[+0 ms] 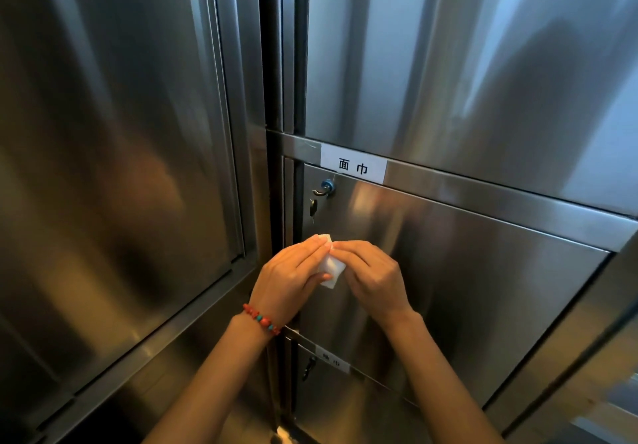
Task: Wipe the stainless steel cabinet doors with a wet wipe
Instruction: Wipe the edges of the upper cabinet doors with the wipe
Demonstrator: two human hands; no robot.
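Both hands, left hand [293, 276] and right hand [371, 276], pinch a small folded white wet wipe [330, 267] in their fingers, near the brushed stainless steel cabinet door [466, 288].

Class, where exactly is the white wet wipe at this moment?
In the head view, the folded white wet wipe is pinched between the left hand and right hand, low centre, before the stainless steel cabinet door, below its blue-capped lock.

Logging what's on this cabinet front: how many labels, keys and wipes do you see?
Labels: 2 (upper, lower)
Keys: 2 (upper, lower)
Wipes: 1
Total: 5
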